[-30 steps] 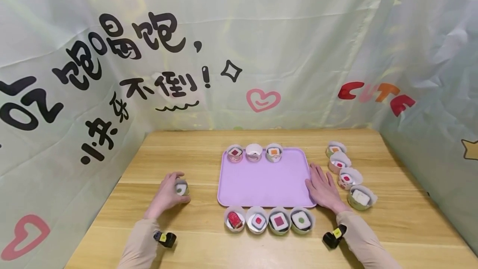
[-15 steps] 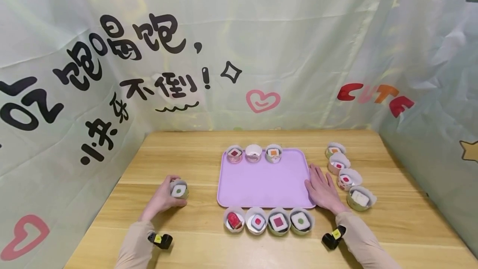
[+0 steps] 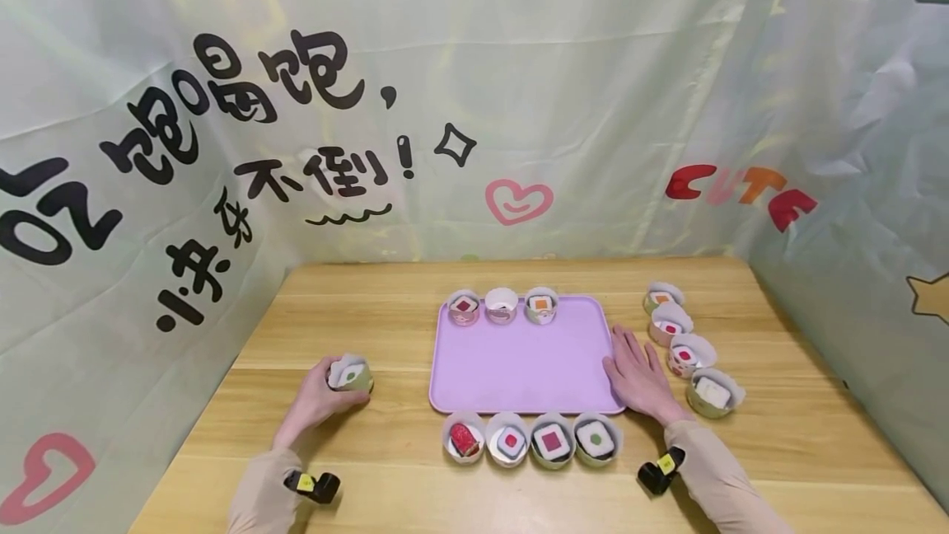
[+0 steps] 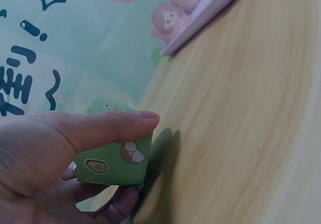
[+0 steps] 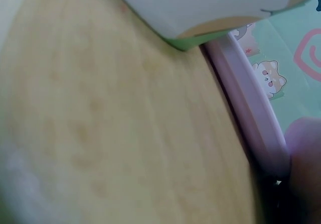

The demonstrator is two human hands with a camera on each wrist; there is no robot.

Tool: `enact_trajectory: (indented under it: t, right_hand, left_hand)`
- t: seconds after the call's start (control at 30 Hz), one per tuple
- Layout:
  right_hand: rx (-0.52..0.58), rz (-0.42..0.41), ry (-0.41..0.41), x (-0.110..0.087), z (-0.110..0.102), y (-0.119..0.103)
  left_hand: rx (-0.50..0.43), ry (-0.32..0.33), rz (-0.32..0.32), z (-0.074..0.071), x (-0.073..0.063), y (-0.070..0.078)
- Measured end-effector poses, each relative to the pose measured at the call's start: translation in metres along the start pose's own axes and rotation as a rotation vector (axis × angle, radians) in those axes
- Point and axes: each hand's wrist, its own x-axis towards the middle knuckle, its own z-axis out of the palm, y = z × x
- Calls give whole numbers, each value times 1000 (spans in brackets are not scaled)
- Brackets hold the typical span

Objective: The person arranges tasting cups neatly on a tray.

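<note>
On the left of the table, my left hand (image 3: 315,402) grips a green paper baking cup (image 3: 354,380) that holds a white sushi-like piece with a green centre. The left wrist view shows the thumb across the wall of this cup (image 4: 113,166), which bears avocado and animal prints, with fingers curled around its far side. My right hand (image 3: 639,373) rests with straight fingers at the right edge of the lilac tray (image 3: 519,365). In the right wrist view, part of that hand (image 5: 307,156) touches the tray's end (image 5: 256,113).
Three cups (image 3: 501,307) stand along the tray's far edge. Several filled cups line up at its near edge, one with a red-topped piece (image 3: 465,439). More cups (image 3: 713,394) form a slanting row right of my right hand. A printed cloth (image 3: 445,105) hangs behind the table.
My left hand has closed its grip on the green cup and shifted it slightly left, its opening turning a little. The right hand stays at the tray's edge.
</note>
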Motion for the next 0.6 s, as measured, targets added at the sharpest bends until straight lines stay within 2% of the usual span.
enact_trajectory:
  t: [0.43,0.6]
  right_hand:
    - [10,0,-1,-1,0,0]
    - [5,0,-4,-1,-1,0]
  left_hand:
    - [-101,62,-2,1,0,4]
    - [-143,69,40,6,0,7]
